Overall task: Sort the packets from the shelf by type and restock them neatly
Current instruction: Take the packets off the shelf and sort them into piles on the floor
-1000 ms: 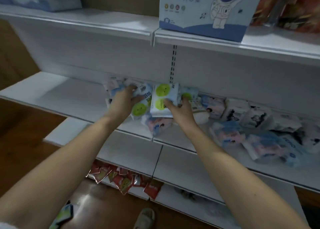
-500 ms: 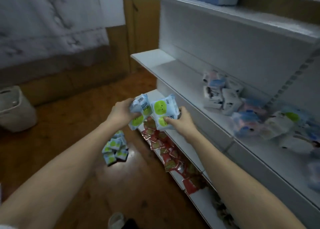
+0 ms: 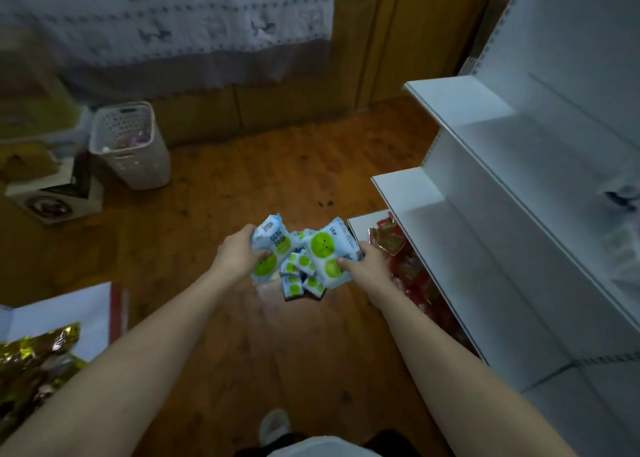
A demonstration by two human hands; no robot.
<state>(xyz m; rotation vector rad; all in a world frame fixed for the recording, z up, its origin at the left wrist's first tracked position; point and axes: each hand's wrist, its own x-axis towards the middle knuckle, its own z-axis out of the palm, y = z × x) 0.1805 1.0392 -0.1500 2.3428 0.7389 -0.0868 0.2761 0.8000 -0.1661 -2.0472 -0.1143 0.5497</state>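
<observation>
Gripping green-dot packets [image 3: 304, 255] between both hands [image 3: 301, 261].

Dim room, flat bluish cast, no hard shadows. A soft glare patch sits on the wooden floor [image 3: 273, 297] just under the hands. The white shelf unit [image 3: 485, 193] reads brightest, grey-blue. Wide-angle bend curves the shelf edges and stretches the forearms at the bottom. The curtain [image 3: 166, 34] and right edge are smeared with blur; the gold foil [image 3: 34, 359] at lower left glints.

Open floor [image 3: 242, 179] lies left; white shelf [image 3: 485, 248] walls off the right
</observation>
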